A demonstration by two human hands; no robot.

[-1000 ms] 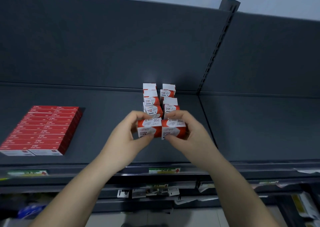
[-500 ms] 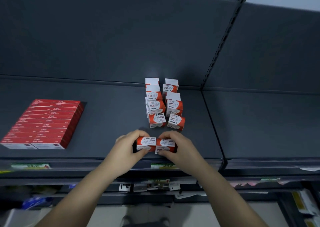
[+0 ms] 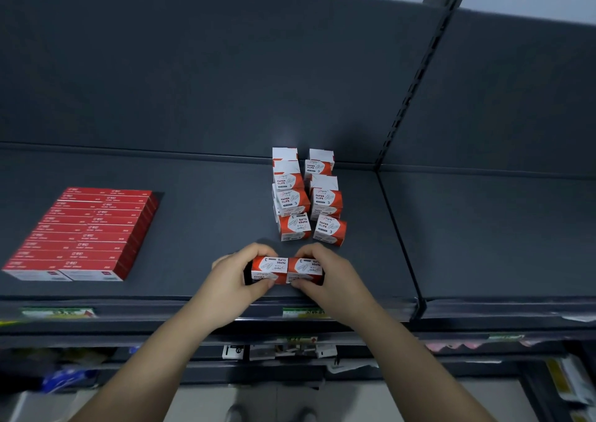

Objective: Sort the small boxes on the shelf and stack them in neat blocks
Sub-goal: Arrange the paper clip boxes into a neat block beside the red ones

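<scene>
**At the shelf's front edge: two boxes held flush**

At the front edge of the shelf (image 3: 193, 244), toward its right end, the head view shows both hands at work. The left hand (image 3: 230, 281) pinches a small box (image 3: 269, 268) between curled fingers and thumb. The right hand (image 3: 332, 276) grips a second box (image 3: 306, 268) the same way. The two boxes touch side by side and appear to rest on the shelf.

Behind them, running to the back edge, the loose boxes (image 3: 306, 202) stand in two ragged rows, some of them skewed. A tidy block of flat red boxes (image 3: 87, 234) lies toward the left end.

The step in hand looks like squaring this pair as the start of a neat block. The next move probably calls for letting go without nudging them. After that, the nearest loose box could be fetched and set flush against them.
</scene>
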